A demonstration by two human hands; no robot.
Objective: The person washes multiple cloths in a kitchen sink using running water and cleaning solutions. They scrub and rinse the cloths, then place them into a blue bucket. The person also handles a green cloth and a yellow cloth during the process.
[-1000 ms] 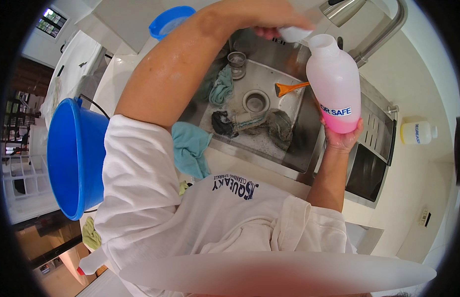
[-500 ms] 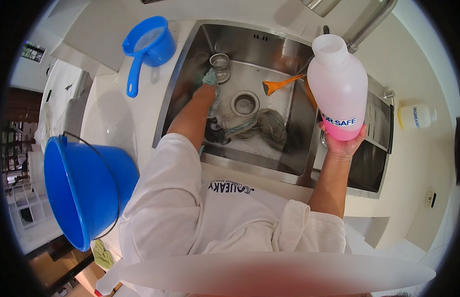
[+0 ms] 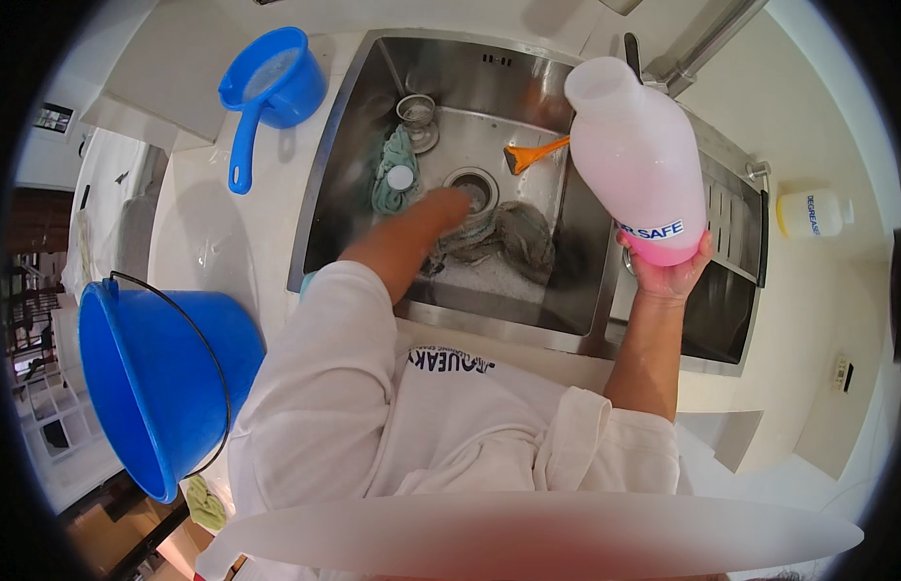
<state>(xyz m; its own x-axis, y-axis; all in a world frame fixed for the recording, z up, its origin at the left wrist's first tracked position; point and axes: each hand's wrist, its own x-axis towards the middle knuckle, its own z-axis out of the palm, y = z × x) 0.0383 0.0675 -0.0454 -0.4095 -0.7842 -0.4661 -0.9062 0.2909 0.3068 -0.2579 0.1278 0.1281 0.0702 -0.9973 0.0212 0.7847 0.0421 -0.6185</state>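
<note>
My right hand (image 3: pixel 668 274) cups a large translucent white bottle (image 3: pixel 636 160) from beneath at the right of the frame, the palm turned up under the base and the digits wrapped up both sides. The right forearm rises almost straight from the lower part of the frame, the wrist in line below the load. The bottle leans, its uncapped mouth tipped toward the upper left, with pink liquid pooled at its bottom.

My left arm stretches from a white sleeve (image 3: pixel 320 358) up and to the right, over the steel sink (image 3: pixel 470 329) at the centre of the frame. The left hand (image 3: pixel 449 211), blurred, is beside the drain (image 3: pixel 478 182) and just above a grey mesh cloth (image 3: pixel 523 242); I cannot tell whether its fingers are spread or closed, or whether they touch the cloth.

Left of that hand, a bunched teal cloth (image 3: pixel 394 150) bears a small white round cap (image 3: pixel 400 177), with a metal strainer (image 3: pixel 416 109) just above them in the frame. An orange-handled tool (image 3: pixel 536 153) lies in the sink, left of the bottle. A blue dipper (image 3: pixel 294 92) stands in the upper left, a blue bucket (image 3: pixel 194 353) at the lower left, and a white-and-yellow container (image 3: pixel 811 215) at the far right.
</note>
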